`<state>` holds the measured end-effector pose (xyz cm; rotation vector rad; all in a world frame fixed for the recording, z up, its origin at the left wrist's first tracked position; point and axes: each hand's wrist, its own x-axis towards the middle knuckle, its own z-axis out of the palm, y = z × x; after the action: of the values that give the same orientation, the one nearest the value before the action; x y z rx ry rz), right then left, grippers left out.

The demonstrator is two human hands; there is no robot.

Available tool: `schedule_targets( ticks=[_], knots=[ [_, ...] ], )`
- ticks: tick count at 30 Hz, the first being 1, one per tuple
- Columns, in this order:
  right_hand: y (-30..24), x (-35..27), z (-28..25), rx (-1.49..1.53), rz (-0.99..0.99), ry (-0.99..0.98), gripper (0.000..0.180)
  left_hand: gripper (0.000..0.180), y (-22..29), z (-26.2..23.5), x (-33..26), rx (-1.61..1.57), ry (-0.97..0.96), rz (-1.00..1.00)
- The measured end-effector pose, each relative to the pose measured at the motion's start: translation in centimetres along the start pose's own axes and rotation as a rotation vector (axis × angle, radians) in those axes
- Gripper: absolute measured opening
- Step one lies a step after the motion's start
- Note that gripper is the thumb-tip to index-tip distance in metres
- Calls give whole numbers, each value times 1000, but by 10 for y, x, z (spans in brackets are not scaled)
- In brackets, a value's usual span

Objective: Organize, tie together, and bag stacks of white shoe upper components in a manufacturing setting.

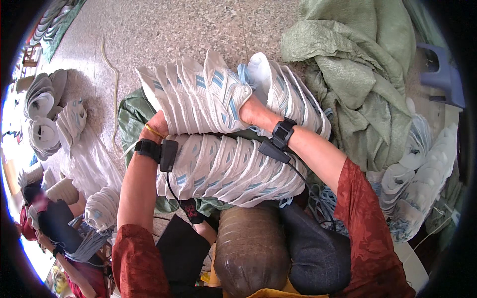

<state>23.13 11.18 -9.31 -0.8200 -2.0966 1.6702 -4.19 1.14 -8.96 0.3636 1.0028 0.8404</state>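
I am hugging white and blue shoe tops (218, 134) over a green sack (130, 116). My left hand (158, 125) and right hand (251, 111) are pressing them; I cannot tell how my fingers are set.

Two long nested stacks of white shoe uppers with light blue stripes lie crosswise over the person's lap, one above the other: the upper stack (208, 94) fans out and tilts, the lower stack (233, 169) lies tighter and nearly level, both touching

A shoe-making workshop: nested stacks of white shoe uppers (218, 134) lie heaped on a speckled floor (189, 30) beside green woven sacks (357, 69)
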Motion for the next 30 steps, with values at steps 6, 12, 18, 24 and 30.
schedule_targets(
  ticks=[6,12,18,24,30],
  knots=[
    [28,-1,-7,303,88,-33,49,51,-7,2,7,-59,-41,71],
    [2,-2,-11,-6,38,-27,52,47,4,16,-2,116,88,118],
    [-8,-5,-12,-39,76,-75,49,35,16,33,-12,207,300,193],
    [-9,-11,-12,-42,84,-41,54,43,30,64,-40,-427,268,250],
    [-34,-15,-17,-140,106,-86,56,79,43,103,-38,520,466,372]
  ],
)
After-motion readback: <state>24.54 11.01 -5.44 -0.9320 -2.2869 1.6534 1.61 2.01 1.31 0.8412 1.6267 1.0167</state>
